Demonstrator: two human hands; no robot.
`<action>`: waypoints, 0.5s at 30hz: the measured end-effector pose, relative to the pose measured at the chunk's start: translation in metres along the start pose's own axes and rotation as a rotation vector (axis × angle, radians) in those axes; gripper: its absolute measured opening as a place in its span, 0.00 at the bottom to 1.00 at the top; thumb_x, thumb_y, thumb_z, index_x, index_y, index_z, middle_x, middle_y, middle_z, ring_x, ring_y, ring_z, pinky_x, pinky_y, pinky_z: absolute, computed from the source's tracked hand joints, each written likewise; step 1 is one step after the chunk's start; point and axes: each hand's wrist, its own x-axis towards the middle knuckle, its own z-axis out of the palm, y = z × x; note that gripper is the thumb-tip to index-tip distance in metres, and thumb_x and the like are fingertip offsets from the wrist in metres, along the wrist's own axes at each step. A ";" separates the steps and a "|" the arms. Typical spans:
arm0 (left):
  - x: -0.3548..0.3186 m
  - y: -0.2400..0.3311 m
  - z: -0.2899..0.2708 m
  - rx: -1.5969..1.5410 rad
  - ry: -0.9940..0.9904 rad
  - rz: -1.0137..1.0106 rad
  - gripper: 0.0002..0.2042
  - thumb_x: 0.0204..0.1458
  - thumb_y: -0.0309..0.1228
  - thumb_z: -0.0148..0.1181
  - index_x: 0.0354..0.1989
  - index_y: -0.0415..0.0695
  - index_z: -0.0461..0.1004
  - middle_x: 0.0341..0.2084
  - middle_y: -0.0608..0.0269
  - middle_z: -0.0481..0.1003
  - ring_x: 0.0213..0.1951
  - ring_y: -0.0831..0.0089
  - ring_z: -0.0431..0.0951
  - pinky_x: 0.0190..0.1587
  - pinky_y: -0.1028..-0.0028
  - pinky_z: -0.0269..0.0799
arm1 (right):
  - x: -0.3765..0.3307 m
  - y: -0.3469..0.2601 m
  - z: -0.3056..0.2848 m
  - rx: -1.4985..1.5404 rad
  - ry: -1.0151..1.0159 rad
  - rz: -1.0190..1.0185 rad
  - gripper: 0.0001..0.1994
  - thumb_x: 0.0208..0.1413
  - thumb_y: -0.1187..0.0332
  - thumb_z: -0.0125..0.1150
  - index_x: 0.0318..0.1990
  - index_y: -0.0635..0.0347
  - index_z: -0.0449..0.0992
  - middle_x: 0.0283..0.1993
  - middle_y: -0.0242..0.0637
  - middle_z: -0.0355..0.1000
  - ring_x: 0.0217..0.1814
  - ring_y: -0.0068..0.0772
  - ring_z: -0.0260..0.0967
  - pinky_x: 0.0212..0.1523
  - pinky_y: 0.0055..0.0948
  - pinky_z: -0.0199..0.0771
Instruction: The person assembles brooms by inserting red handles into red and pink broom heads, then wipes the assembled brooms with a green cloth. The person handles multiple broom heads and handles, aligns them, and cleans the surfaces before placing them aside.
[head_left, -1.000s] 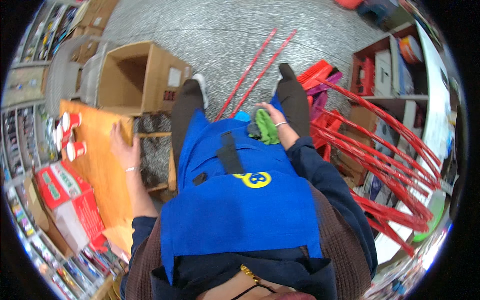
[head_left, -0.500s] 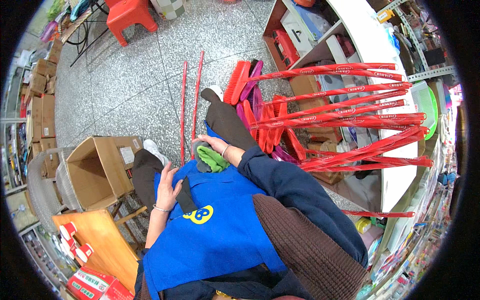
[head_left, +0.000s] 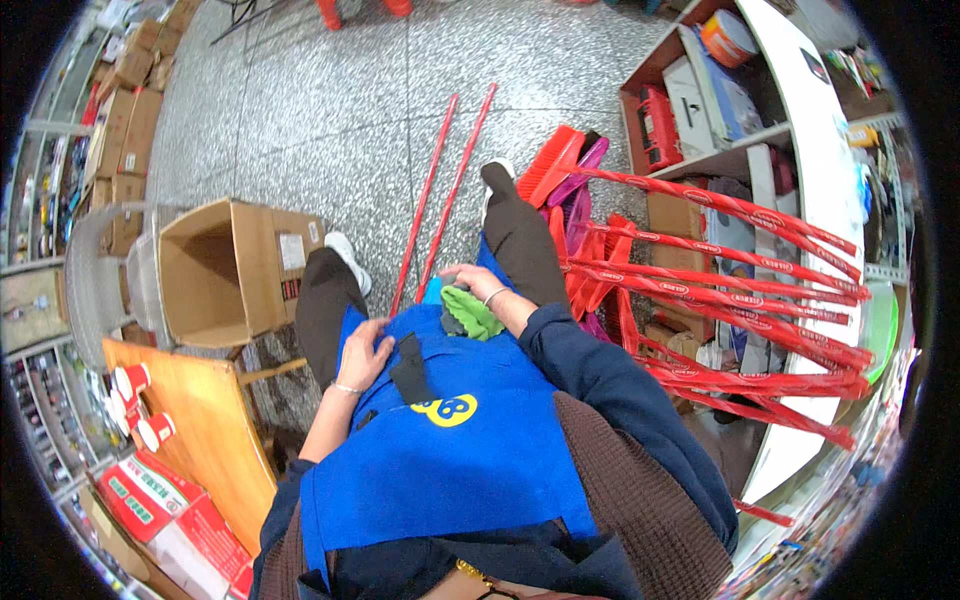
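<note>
I sit with a blue apron (head_left: 450,440) over my lap and dark trousers. My left hand (head_left: 366,350) lies flat on the apron over my left thigh, fingers spread, holding nothing. My right hand (head_left: 470,282) rests on my right knee, fingers closed on a crumpled green cloth (head_left: 470,312) that lies at the apron's top edge. Two red poles (head_left: 440,200) lie on the speckled floor between my feet.
A bundle of red brooms (head_left: 720,280) leans against the white shelf unit (head_left: 810,150) at my right. An open cardboard box (head_left: 225,275) stands at my left, beside a wooden table (head_left: 200,430) with red cups (head_left: 130,380) and a red carton (head_left: 160,500).
My left hand left the wooden table and came to rest on the apron. The view swung right, then back. My right hand stayed on the green cloth.
</note>
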 end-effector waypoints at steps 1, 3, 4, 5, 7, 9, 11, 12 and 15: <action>0.001 -0.003 -0.002 0.019 0.062 0.036 0.16 0.48 0.26 0.57 0.48 0.39 0.71 0.44 0.46 0.74 0.47 0.53 0.75 0.51 0.63 0.69 | 0.001 -0.003 0.002 0.004 -0.005 0.015 0.19 0.42 0.74 0.50 0.43 0.62 0.79 0.42 0.38 0.76 0.42 0.32 0.72 0.47 0.27 0.71; 0.004 -0.013 -0.008 0.034 0.273 0.098 0.16 0.48 0.25 0.57 0.47 0.40 0.71 0.47 0.46 0.72 0.51 0.51 0.72 0.55 0.62 0.67 | 0.009 -0.012 0.007 0.028 -0.045 0.028 0.17 0.41 0.76 0.51 0.41 0.64 0.79 0.37 0.36 0.76 0.38 0.30 0.73 0.43 0.26 0.73; 0.005 -0.020 -0.013 0.043 0.322 0.046 0.16 0.47 0.24 0.57 0.47 0.40 0.71 0.50 0.48 0.71 0.54 0.51 0.70 0.57 0.63 0.65 | 0.017 -0.017 0.009 -0.010 -0.028 0.058 0.15 0.40 0.75 0.51 0.38 0.64 0.79 0.36 0.37 0.77 0.37 0.30 0.73 0.42 0.27 0.73; 0.006 -0.027 -0.018 0.088 0.384 -0.002 0.17 0.47 0.24 0.57 0.48 0.41 0.71 0.52 0.50 0.70 0.56 0.52 0.68 0.59 0.62 0.62 | 0.029 -0.022 0.011 -0.049 -0.015 0.082 0.14 0.40 0.75 0.51 0.36 0.64 0.79 0.35 0.37 0.77 0.37 0.31 0.73 0.42 0.27 0.73; 0.008 -0.044 -0.031 0.206 0.482 -0.040 0.18 0.47 0.24 0.57 0.49 0.42 0.71 0.54 0.51 0.68 0.58 0.52 0.64 0.62 0.59 0.58 | 0.057 -0.027 0.014 -0.059 0.058 0.182 0.11 0.45 0.67 0.54 0.29 0.63 0.79 0.30 0.38 0.77 0.33 0.31 0.73 0.37 0.30 0.73; 0.012 -0.061 -0.045 0.277 0.489 -0.131 0.20 0.48 0.27 0.57 0.52 0.42 0.68 0.59 0.50 0.62 0.63 0.49 0.56 0.65 0.55 0.50 | 0.090 -0.022 0.012 -0.027 0.063 0.276 0.11 0.45 0.64 0.54 0.24 0.61 0.79 0.25 0.35 0.76 0.26 0.29 0.72 0.31 0.30 0.71; 0.019 -0.079 -0.060 0.382 0.495 -0.194 0.22 0.49 0.30 0.57 0.54 0.42 0.67 0.61 0.49 0.61 0.64 0.48 0.54 0.65 0.53 0.46 | 0.129 -0.004 0.008 -0.342 0.040 0.177 0.14 0.46 0.58 0.56 0.26 0.60 0.80 0.28 0.38 0.77 0.28 0.31 0.73 0.33 0.33 0.73; 0.024 -0.088 -0.066 0.421 0.495 -0.229 0.23 0.49 0.31 0.56 0.55 0.41 0.66 0.61 0.49 0.60 0.65 0.48 0.53 0.65 0.52 0.44 | 0.150 0.007 0.002 -0.586 -0.022 0.156 0.14 0.48 0.57 0.56 0.28 0.59 0.80 0.31 0.39 0.77 0.30 0.34 0.74 0.34 0.33 0.73; 0.045 -0.119 -0.076 0.466 0.491 -0.315 0.23 0.53 0.36 0.54 0.56 0.40 0.65 0.62 0.49 0.59 0.65 0.47 0.52 0.66 0.51 0.42 | 0.209 0.040 -0.026 -1.753 -0.545 -0.251 0.14 0.54 0.58 0.51 0.42 0.51 0.80 0.40 0.37 0.78 0.45 0.43 0.74 0.47 0.35 0.72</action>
